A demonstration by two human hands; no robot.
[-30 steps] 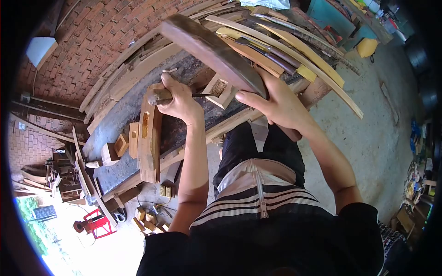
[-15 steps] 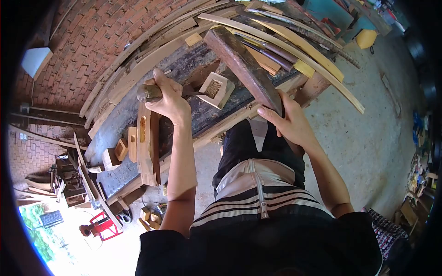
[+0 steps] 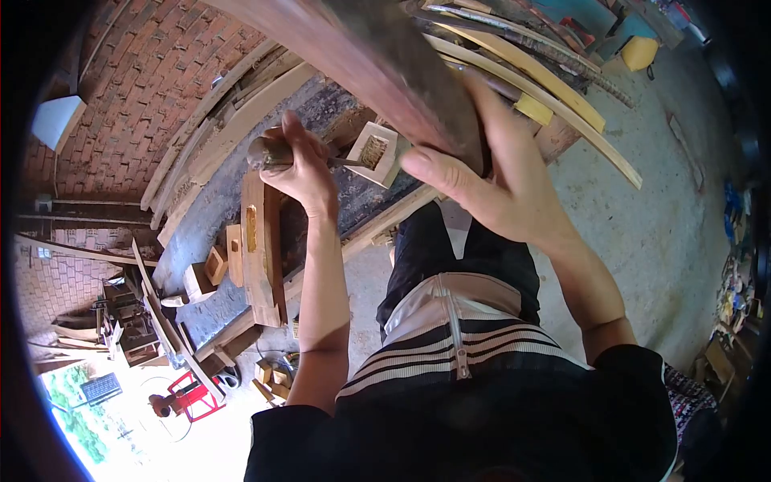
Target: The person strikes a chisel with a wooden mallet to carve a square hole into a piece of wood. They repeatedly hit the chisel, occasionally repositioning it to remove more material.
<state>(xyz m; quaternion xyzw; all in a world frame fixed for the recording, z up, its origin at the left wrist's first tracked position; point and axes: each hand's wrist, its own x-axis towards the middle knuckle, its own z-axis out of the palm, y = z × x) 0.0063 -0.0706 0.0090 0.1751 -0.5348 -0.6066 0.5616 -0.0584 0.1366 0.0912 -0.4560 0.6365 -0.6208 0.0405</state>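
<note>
My left hand (image 3: 303, 173) is wrapped round the wooden handle of a chisel (image 3: 344, 161). The chisel's blade points right, its tip at the recess of a small pale wood block (image 3: 387, 170) on the bench. Wood chips lie inside that recess. My right hand (image 3: 506, 173) grips one end of a heavy dark wooden mallet (image 3: 393, 76), which is raised close to the camera. The mallet hides part of the bench behind it, and its far end runs out of the top of the view.
A mortised timber (image 3: 261, 249) lies across the dark workbench (image 3: 217, 313), beside several small wood blocks (image 3: 215, 265). Long curved strips (image 3: 554, 88) lie along the far side. Behind the bench rises a brick wall (image 3: 169, 88); a red stool (image 3: 197, 398) stands lower left.
My right hand has lifted the mallet up towards the camera, so it looks much larger. My left hand and the chisel have stayed almost in place at the block.
</note>
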